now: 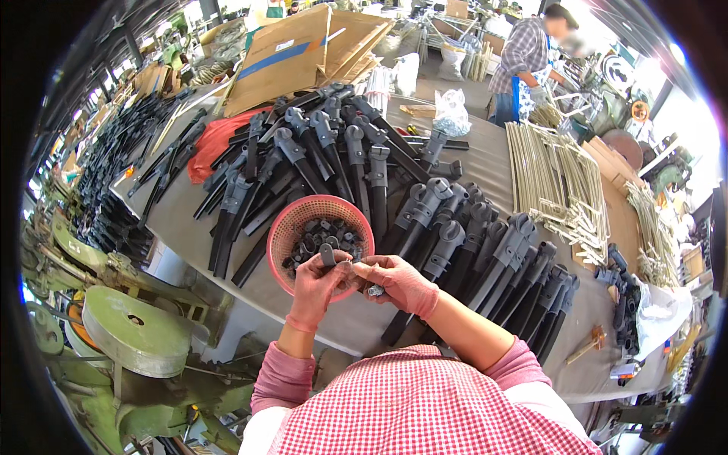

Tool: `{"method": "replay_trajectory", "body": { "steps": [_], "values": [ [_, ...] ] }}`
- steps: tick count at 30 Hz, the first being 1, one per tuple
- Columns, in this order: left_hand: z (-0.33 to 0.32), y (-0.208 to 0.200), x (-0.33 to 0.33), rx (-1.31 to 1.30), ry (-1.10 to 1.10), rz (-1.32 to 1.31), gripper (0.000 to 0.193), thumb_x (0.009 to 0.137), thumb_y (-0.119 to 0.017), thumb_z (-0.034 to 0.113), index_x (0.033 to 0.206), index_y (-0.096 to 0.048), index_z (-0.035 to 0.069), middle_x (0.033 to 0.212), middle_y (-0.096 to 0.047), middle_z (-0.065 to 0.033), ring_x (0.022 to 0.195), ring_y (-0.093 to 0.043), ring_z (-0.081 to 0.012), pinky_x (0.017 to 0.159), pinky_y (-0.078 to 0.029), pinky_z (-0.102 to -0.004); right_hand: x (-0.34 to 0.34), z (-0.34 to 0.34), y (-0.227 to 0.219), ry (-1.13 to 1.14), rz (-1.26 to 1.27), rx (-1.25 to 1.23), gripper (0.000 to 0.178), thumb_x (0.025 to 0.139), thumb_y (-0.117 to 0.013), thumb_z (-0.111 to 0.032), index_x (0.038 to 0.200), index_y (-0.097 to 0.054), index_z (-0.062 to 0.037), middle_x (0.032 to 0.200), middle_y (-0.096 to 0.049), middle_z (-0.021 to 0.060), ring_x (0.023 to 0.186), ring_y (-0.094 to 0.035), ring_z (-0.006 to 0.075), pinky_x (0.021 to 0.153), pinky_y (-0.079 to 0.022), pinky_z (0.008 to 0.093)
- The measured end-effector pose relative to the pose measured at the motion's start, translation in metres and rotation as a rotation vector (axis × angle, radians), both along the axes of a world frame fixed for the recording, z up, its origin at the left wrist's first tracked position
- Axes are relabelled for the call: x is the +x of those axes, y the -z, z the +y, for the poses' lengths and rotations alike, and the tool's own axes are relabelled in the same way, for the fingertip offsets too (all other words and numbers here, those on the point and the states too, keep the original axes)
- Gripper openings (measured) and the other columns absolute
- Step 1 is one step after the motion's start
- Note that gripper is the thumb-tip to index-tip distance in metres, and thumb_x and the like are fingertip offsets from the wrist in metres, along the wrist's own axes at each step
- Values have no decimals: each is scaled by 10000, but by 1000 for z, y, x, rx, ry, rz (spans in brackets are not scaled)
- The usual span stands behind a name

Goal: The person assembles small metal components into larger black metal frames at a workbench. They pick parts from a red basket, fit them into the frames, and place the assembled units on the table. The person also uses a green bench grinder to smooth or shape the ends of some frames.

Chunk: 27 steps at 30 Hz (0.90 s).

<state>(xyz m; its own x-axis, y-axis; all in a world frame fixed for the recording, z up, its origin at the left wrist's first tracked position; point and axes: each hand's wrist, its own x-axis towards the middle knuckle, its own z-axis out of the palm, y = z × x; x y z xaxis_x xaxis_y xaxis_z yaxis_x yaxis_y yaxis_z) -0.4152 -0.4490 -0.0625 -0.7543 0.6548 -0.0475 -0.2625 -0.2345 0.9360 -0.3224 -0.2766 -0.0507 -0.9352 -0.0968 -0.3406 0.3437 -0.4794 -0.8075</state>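
Observation:
My left hand [312,290], in what looks like a thin pinkish glove, is closed on a small dark grey plastic part [327,255] that sticks up past its fingers. My right hand [402,283], gloved alike, meets it fingertip to fingertip. Under the curled right fingers a small silvery metal piece [375,290] shows; what the fingertips pinch is too small to tell. Both hands are over the near edge of a red, perforated plastic basket [282,231]. Inside the basket lie many small dark grey plastic parts [345,235].
Black tubes with grey joint ends [326,136] lie piled behind the basket, with more [493,258] to the right. Pale rods [553,167] and a hammer [588,345] lie farther right. Green machinery [136,330] stands left. A person [523,57] works beyond the table.

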Motion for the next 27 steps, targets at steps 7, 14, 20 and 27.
{"method": "replay_trajectory", "body": {
  "steps": [7, 14, 20, 27],
  "values": [
    [16, -5, 14, -7, 140, -77, 158, 939, -668, 79, 1050, -682, -31, 877, -697, -58, 786, -650, -115, 725, -535, -248, 24, 14, 0, 49, -17, 44, 309, 932, -696, -385, 1056, -697, -102, 906, -682, -34, 757, -577, 43, 607, -428, 198],
    [29, -2, 26, -17, 48, -32, 159, 930, -706, 133, 1008, -725, -4, 840, -702, -29, 713, -604, -68, 637, -486, -215, 35, 15, 8, 271, 75, 199, 246, 917, -726, -247, 1063, -721, -49, 862, -653, -63, 683, -539, 13, 561, -407, 186],
    [29, -5, 34, -52, -78, -106, 148, 929, -701, 130, 1010, -729, 8, 822, -691, -18, 672, -601, -68, 593, -498, -224, 38, 11, 7, 487, 149, 31, 198, 921, -715, -110, 1091, -696, -11, 894, -707, 17, 643, -558, 38, 548, -397, 182],
    [24, -9, 43, -80, -66, -144, 151, 954, -663, 144, 1023, -708, 17, 766, -651, -17, 630, -607, -93, 532, -496, -231, 40, 9, -3, 198, 193, -61, 284, 921, -708, -168, 1162, -612, -51, 862, -666, 8, 608, -530, 50, 475, -317, 198]
  ]
}}
